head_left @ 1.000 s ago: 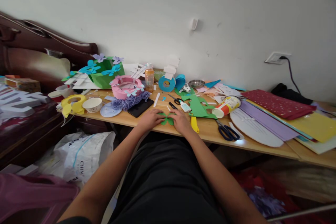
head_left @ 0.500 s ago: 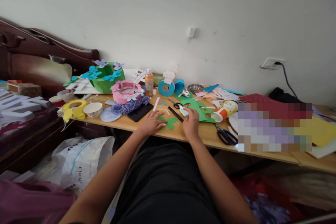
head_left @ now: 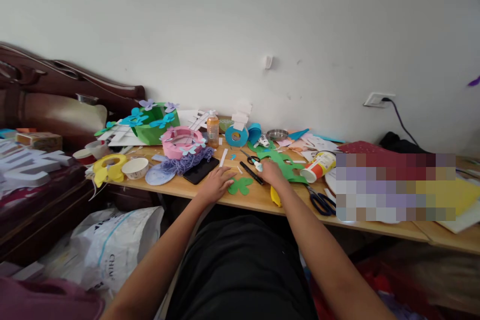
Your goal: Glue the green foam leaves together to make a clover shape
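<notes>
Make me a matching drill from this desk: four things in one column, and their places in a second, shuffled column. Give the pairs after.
Things
1. green paper cutout
2. yellow utility knife
3. blue-handled scissors
4. black phone

Places
A. just in front of the purple yarn
B. on the table between the left hand and right hand
C. near the table's front edge, under the right wrist
D. to the right of the right forearm, in front of the tipped paper cup

Pairs: 1-B, 2-C, 3-D, 4-A

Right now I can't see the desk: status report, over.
Left hand flat beside green paper cutout. Right hand at small glue bottle. Black pen between.
</notes>
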Tool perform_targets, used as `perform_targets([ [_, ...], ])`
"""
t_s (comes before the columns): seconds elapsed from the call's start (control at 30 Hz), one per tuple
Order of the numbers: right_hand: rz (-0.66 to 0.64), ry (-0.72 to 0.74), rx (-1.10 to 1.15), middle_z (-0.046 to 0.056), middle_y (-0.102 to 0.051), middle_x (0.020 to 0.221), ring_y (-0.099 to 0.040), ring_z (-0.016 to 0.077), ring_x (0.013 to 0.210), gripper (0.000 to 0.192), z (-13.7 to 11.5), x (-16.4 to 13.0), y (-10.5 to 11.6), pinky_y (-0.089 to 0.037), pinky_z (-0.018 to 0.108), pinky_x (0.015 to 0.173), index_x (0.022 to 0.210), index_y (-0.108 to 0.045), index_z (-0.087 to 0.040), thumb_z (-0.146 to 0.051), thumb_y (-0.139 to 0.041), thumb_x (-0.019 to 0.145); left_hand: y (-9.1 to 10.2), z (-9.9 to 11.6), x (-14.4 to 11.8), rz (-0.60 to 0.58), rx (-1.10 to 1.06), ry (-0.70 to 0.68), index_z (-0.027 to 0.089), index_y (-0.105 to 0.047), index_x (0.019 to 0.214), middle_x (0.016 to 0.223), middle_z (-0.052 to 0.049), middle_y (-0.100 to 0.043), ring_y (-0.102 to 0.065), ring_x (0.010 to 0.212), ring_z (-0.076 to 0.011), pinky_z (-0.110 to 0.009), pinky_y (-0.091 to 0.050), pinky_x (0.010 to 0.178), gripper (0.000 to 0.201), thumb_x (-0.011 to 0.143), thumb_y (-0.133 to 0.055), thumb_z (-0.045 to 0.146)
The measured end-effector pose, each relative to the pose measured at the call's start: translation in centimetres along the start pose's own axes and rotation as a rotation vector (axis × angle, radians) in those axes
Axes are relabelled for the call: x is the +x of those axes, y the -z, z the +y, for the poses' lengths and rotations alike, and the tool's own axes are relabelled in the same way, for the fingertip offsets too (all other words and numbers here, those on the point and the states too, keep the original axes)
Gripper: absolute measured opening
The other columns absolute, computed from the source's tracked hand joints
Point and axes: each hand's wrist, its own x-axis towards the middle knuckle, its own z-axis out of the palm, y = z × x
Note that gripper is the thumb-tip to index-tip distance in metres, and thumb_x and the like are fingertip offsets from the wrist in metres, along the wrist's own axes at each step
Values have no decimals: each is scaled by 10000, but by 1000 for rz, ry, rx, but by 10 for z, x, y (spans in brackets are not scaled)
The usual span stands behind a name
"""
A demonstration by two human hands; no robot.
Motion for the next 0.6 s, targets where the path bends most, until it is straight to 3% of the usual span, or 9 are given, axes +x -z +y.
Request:
perform_targets([
  [0.1,100,25,127,186,-672,1047,-618,303,1052,311,-11,-17,2,-459,378,954,975,-683,-101,-173,-765,683,1,3,2,189,-182,93,227,-741,1150,1251,-111,-683,-575,1216,-289,-498,-387,1105,388,963,-526,489],
  [0.23,256,67,371,172,-626,1172,-605,295,1089,409,-47,-62,-9,-496,422,944,1231,-581,-138,-247,-627,839,-8,21,8,425,-493,266,165,-713,1161,1139,-143,-728,-668,1097,-286,-467,-502,997,487,952,-519,559],
  [0.33,252,126,538,140,-669,1093,-653,265,988,312,-76,-90,-23,-546,388,839,1199,-579,-170,-333,-544,935,-18,37,13,479,-738,352,120,-662,1237,1108,-166,-738,-724,967,-272,-444,-571,889,556,902,-604,559],
  [0.43,234,143,653,129,-696,1046,-678,242,910,331,-91,-99,-27,-559,358,774,1205,-565,-157,-391,-485,985,-23,48,17,517,-920,404,99,-660,1234,1052,-166,-749,-733,917,-253,-433,-578,873,585,844,-690,534],
  [0.6,193,171,741,128,-702,1100,-678,268,974,358,-97,-118,-12,-547,385,827,1216,-557,-179,-436,-515,970,-10,69,15,543,-1078,419,146,-769,952,930,-77,-752,-692,843,-186,-332,-548,858,469,682,-836,523],
])
